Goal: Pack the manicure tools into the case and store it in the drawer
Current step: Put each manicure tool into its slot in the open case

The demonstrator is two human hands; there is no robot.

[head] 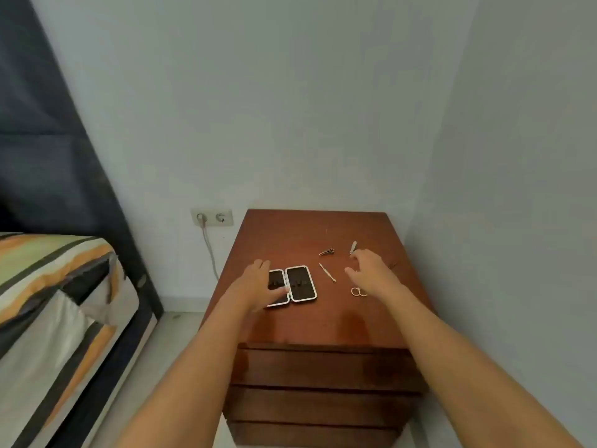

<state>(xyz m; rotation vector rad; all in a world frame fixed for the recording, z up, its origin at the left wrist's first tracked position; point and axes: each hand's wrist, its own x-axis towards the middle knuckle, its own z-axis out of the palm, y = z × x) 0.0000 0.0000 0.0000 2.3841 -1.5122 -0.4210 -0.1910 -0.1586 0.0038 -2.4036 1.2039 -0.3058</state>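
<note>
The manicure case (300, 283) lay opened flat on the top of a reddish-brown wooden nightstand (290, 234), left of centre. It showed two rounded halves side by side, each with a dark lining and a pale rim. What sat in the lining was too blurred to tell.

The left hand (258, 284) rested palm down over the case's left half, fingers spread and flat, gripping nothing. The right hand (371, 273) hovered over the right part of the top, fingers loosely curled and apart, holding nothing.

Loose tools lay to the right of the case: a slim cuticle pusher (327, 272) just beside it, tweezers (326, 252) farther back, and nail clippers (353, 247) near the right fingertips. The ring handles of small scissors (356, 291) showed under the right wrist.

The nightstand's drawers (323, 370) were closed. A double wall socket (212, 217) with one cord plugged in sat to its left.
</note>
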